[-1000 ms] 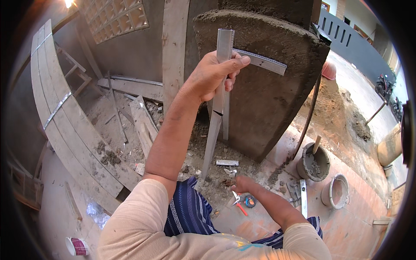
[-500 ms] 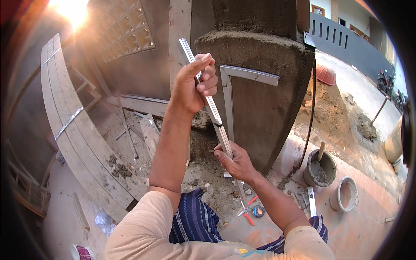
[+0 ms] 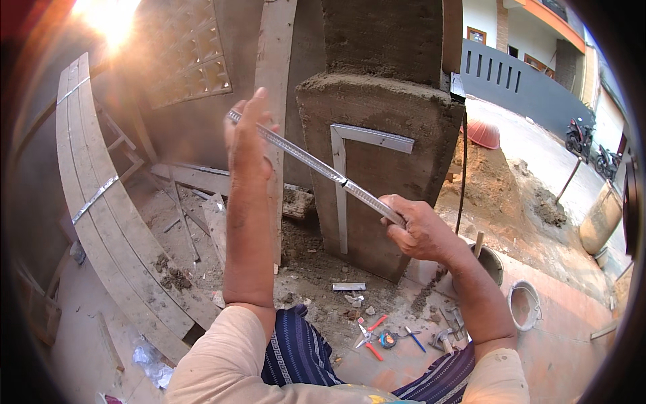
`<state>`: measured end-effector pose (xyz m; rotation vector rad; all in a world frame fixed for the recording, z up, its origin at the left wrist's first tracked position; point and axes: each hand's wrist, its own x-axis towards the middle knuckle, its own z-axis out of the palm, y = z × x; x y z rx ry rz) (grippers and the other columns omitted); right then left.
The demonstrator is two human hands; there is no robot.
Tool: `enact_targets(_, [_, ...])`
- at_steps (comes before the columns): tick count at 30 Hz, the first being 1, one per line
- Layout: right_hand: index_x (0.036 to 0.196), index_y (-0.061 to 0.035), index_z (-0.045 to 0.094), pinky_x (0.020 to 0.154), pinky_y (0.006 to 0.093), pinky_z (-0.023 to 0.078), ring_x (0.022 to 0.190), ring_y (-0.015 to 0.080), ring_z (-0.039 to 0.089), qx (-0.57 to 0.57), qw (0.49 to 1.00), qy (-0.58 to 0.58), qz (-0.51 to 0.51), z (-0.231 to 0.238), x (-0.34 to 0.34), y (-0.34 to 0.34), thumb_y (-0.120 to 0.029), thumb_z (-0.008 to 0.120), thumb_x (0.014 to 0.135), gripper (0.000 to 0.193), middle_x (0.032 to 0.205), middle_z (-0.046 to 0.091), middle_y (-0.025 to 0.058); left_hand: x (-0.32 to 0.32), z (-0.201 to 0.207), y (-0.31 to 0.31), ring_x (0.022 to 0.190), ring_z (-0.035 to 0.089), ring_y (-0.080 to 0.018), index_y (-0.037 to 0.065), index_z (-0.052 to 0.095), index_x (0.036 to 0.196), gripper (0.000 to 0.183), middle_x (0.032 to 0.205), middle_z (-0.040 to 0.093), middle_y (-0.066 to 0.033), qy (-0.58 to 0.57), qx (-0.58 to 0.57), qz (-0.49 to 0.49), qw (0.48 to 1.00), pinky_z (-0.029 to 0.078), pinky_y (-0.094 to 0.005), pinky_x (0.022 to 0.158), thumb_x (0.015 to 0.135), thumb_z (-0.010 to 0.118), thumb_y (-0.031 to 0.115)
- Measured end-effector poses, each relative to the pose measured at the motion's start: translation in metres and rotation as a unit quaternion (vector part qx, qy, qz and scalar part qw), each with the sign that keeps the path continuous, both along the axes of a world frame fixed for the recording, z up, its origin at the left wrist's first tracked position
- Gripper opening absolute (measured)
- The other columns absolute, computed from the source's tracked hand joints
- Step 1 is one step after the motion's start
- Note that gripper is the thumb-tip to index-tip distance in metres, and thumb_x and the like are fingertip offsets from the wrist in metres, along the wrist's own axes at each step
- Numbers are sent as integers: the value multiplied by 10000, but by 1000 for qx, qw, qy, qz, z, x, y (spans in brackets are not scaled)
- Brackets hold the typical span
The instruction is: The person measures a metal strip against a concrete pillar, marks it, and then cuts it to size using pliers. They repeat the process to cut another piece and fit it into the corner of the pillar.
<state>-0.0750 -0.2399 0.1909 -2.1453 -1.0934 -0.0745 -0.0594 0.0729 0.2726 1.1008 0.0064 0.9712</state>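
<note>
A long, narrow, perforated metal trim strip [image 3: 304, 159] slants across in front of me, its upper end to the left. A dark band crosses it near the middle. My left hand [image 3: 247, 138] is closed round the strip near its upper end, one finger pointing up. At the lower right end, my right hand [image 3: 420, 229] grips the strip between thumb and fingers. Behind the strip stands a plastered pillar [image 3: 377, 172], which bears an L-shaped pair of similar trim pieces [image 3: 377, 137] on its face. The strip partly overlaps the upright piece.
Red-handled snips [image 3: 369, 339], a tape measure [image 3: 388, 339], a blue pen [image 3: 415, 339], a hammer [image 3: 443, 341] and a short trim piece [image 3: 348, 287] lie on the ground. Buckets [image 3: 523, 306] stand at the right. Long boards [image 3: 124, 215] lean along the left. A sand heap [image 3: 491, 178] lies beyond.
The strip has swung from steep to a flatter slant. My left hand has moved left and down, my right hand up and right. The snips and short trim piece now show fully.
</note>
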Motion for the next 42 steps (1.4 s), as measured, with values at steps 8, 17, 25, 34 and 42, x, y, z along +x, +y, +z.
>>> enact_targets(8, [1353, -138, 607, 791, 455, 566, 927, 350, 703, -213, 944, -215, -131, 30, -20, -58, -105, 652, 875, 482, 1002, 700, 150, -54, 11, -44, 1221, 616, -247, 13, 650, 1285, 446, 1264, 653, -131, -108, 387, 191, 896, 469, -424, 1060, 970, 743, 315])
enact_targets(17, [1240, -175, 728, 737, 411, 490, 824, 270, 674, -137, 880, -382, -246, 58, -35, -79, -85, 689, 851, 401, 906, 688, 52, -57, -3, -90, 1145, 669, -355, 34, 692, 1262, 473, 1187, 715, -164, 81, 721, -114, 679, 526, -439, 984, 925, 777, 354])
enact_targets(25, [1104, -149, 798, 979, 462, 376, 968, 250, 636, -122, 850, -404, -317, 78, -37, -92, 31, 655, 764, 410, 869, 676, 46, -34, -19, -110, 995, 679, -305, 9, 681, 1269, 489, 1094, 724, -151, 33, 664, -234, 709, 520, -405, 886, 911, 789, 323])
enact_targets(34, [1001, -146, 814, 1027, 435, 380, 930, 195, 657, -96, 868, -385, -300, 77, -41, -113, -3, 709, 768, 293, 849, 691, 16, -24, -22, -117, 928, 648, -157, 24, 688, 1306, 517, 1006, 723, -67, 20, 616, -341, 710, 510, -327, 819, 903, 811, 325])
enact_targets(42, [824, -189, 783, 1101, 516, 310, 958, 195, 617, -142, 800, -489, -317, 82, -58, -90, -97, 651, 869, 167, 819, 650, -7, -20, -31, -121, 1089, 645, -199, -9, 617, 1396, 771, 1158, 703, -132, 66, 492, -498, 711, 508, -357, 965, 904, 762, 567])
